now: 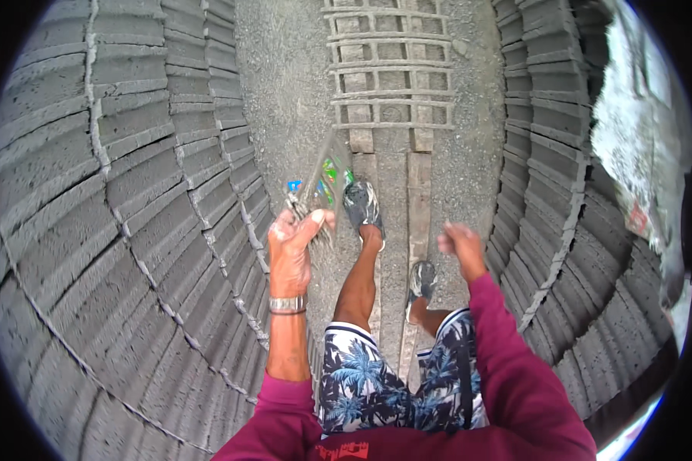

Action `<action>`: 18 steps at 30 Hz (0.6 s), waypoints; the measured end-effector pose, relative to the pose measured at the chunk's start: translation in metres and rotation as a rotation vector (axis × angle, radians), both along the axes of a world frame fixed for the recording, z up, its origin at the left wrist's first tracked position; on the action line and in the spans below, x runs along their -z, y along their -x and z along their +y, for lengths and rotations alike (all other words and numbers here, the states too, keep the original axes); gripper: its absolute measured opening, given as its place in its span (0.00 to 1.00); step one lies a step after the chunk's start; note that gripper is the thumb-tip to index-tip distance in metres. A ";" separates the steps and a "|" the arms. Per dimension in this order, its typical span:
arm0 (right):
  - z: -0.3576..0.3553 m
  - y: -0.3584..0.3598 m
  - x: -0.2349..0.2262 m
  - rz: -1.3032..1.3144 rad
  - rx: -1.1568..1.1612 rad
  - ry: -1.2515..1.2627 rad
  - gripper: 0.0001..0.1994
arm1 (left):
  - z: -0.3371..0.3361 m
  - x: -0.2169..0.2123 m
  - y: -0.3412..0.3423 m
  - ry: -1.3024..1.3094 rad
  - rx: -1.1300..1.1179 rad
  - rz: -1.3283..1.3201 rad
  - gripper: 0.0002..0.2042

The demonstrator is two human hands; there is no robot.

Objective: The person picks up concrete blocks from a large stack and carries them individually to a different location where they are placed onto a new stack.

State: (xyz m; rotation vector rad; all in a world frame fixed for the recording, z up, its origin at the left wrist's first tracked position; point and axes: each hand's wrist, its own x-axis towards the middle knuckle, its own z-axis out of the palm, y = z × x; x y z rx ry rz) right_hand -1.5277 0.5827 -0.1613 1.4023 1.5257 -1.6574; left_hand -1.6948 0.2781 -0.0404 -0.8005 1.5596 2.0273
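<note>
So it's a narrow gravel path (292, 84) running between two big stacks of grey concrete blocks, one stack (115, 200) on the person's left and another (553, 177) on the right, both bending hard toward the rim of the head view. A couple of wooden planks (419, 192) lie lengthwise down the middle of the path, and further up there's a grid-like pallet or frame (388, 73) lying flat on them. The person is standing on the planks in grey sneakers (363, 206), palm-print shorts and a maroon long-sleeve top. The left hand (292, 246) is raised in front of the left block stack, fingers wrapped around a crumpled see-through plastic bag (323, 180) with some green and blue print on it; there's a metal watch (287, 304) on that wrist. The right hand (460, 242) is out over the planks, holding nothing, fingers loosely curled and a bit blurred, so I can't tell how closed it really is.
</note>
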 end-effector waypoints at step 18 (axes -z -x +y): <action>-0.187 0.311 0.247 0.033 -0.843 -0.715 0.24 | -0.122 0.129 0.081 0.261 -0.214 -0.068 0.20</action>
